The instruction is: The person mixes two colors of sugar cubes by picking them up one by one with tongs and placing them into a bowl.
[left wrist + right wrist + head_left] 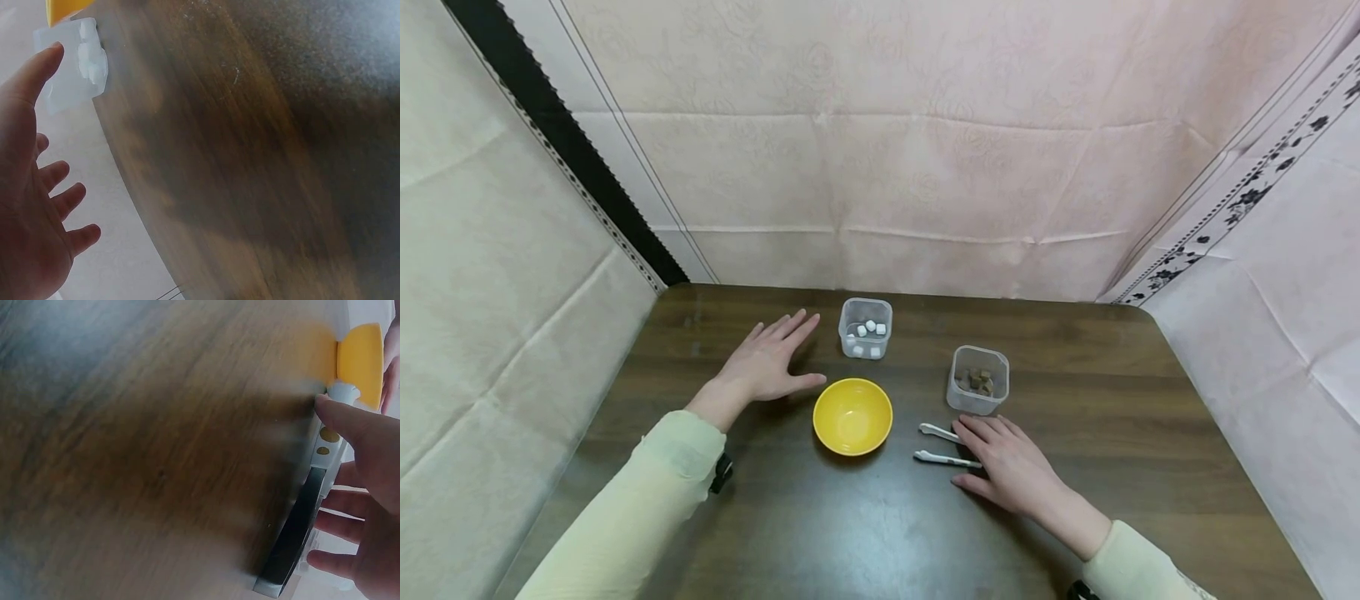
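My left hand (763, 362) is spread with straight fingers over the table, left of a small clear plastic tub (865, 305) of white cubes (871, 327). Its thumb points toward a yellow bowl (852, 417), apart from it. At the right, a pair of tongs (944, 459) with white tips lies on the table, tips toward the bowl. My right hand (1011, 467) is over the tongs' rear part and partly hides them. The right wrist view shows its thumb beside the tongs (295, 530) and its fingers extended; whether they touch is unclear.
A second clear tub (977, 353), holding brown cubes (977, 382), stands just beyond my right hand. Pale cloth (865, 183) hangs behind the brown wooden table (850, 533) and along both sides.
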`<state>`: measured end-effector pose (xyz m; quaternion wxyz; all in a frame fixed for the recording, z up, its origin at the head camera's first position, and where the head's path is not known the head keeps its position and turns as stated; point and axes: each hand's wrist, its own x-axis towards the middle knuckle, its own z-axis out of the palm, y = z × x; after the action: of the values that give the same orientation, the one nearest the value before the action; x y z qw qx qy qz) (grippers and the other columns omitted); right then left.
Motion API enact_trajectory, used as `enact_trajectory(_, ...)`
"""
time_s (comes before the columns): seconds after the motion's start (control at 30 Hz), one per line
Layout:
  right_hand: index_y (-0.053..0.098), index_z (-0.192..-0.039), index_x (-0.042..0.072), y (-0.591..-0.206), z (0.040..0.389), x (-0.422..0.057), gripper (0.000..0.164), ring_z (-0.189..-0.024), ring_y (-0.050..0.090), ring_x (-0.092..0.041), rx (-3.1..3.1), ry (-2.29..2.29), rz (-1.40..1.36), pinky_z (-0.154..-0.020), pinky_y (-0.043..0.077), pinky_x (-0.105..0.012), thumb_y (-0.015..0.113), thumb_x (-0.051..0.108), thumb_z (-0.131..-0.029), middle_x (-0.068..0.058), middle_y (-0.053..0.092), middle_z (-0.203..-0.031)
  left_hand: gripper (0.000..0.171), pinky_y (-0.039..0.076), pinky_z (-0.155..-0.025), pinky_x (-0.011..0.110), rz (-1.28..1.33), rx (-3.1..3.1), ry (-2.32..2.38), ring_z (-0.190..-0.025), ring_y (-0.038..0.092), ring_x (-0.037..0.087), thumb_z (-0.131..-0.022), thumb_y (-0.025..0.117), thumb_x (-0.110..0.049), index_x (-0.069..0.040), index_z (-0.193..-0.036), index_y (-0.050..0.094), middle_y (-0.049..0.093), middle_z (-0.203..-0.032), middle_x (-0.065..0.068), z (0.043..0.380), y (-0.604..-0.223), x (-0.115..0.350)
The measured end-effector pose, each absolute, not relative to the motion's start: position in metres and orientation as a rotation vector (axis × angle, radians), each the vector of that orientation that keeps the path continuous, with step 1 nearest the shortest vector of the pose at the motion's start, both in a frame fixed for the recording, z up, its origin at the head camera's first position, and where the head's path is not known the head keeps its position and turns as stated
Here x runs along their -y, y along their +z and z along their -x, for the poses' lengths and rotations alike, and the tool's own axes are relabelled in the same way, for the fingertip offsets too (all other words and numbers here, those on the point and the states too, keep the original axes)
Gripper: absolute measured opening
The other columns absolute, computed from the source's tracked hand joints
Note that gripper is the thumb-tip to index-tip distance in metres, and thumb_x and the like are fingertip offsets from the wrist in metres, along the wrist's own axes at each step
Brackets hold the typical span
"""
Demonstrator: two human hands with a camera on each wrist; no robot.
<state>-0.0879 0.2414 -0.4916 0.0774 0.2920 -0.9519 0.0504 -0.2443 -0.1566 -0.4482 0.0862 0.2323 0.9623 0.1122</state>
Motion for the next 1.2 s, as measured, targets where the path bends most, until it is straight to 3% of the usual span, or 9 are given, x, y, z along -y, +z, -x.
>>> enact_trajectory(0.3, 0.074, -0.131, 0.002, -0.491, 0.09, -0.24, 0.053, -0.125, 0.064, -0.041, 2.801, 0.152, -0.901, -0.107, 0.051, -0.061, 0.083, 0.038, -0.092, -0.02, 0.067, -0.14, 0.103, 0.01, -0.13, 0.065, -0.694, -2.867, 0.342, -0.163, 0.019, 0.039, -0.096, 0.069, -0.066, -0.021, -0.173, 0.018, 0.012, -0.179, 0.011, 0.245, -0.448, 0.153)
enact_trajectory(0.9, 0.077, -0.125, 0.003, -0.494, 0.089, -0.243, 0.046, -0.126, 0.066, -0.039, 2.713, 0.209, -0.951, -0.104, 0.053, -0.061, 0.086, 0.031, -0.09, -0.018, 0.07, -0.136, 0.103, 0.012, -0.13, 0.065, -0.716, -2.878, 0.355, -0.162, 0.022, 0.04, -0.095, 0.071, -0.064, -0.02, -0.173, 0.02, 0.015, -0.179, 0.012, 0.245, -0.447, 0.15)
enact_trajectory(1.2, 0.077, -0.125, 0.004, -0.489, 0.088, -0.242, 0.041, -0.118, 0.071, -0.035, 2.716, 0.292, -0.929, -0.096, 0.059, -0.053, 0.084, 0.027, -0.093, -0.017, 0.069, -0.139, 0.102, 0.011, -0.13, 0.065, -0.732, -2.874, 0.344, -0.162, 0.021, 0.039, -0.096, 0.07, -0.063, -0.021, -0.173, 0.018, 0.016, -0.179, 0.012, 0.247, -0.446, 0.146)
